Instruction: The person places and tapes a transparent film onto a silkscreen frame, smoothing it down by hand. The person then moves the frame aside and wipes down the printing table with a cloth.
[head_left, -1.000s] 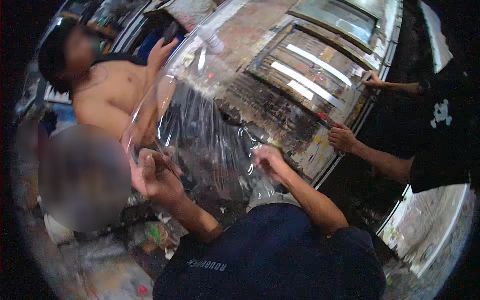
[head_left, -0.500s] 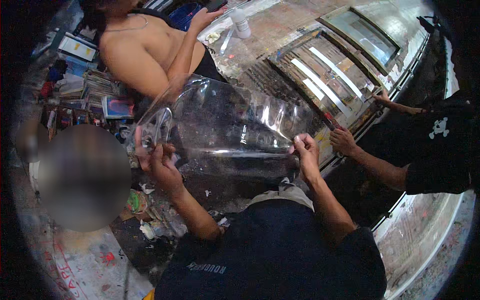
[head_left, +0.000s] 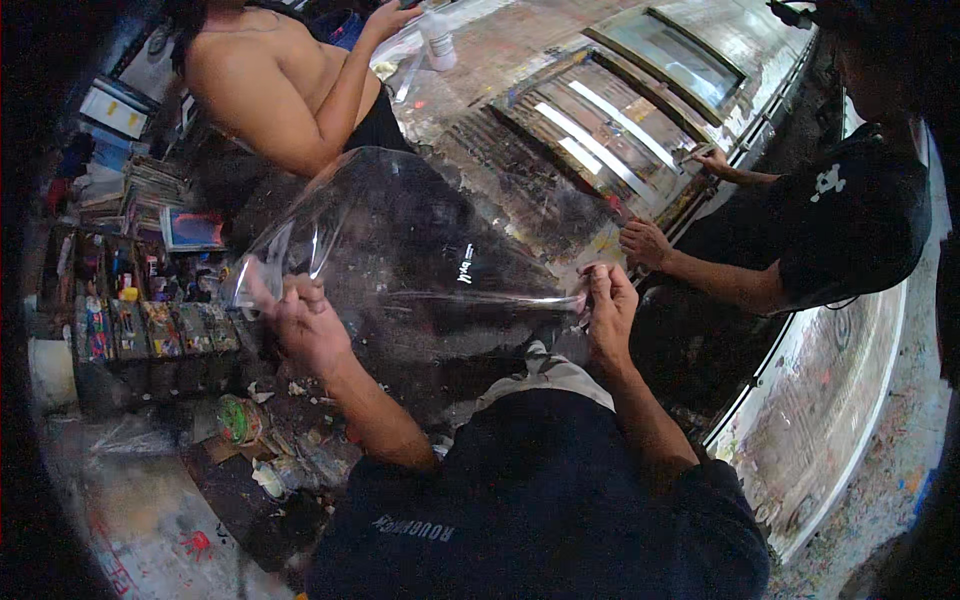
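While aloft, clear sheet [head_left: 415, 240] between left fingers [head_left: 304, 292] and right fingers [head_left: 603, 282].

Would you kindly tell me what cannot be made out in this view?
All in the head view:
Left hand: motion blur smears where its fingertips meet the clear sheet.
Clear sheet's far right edge: transparent, it fades into the worktable behind.
Dark object held by the upper-left co-worker: cut off by the top edge.
Small items at far left: too small and dim to identify.
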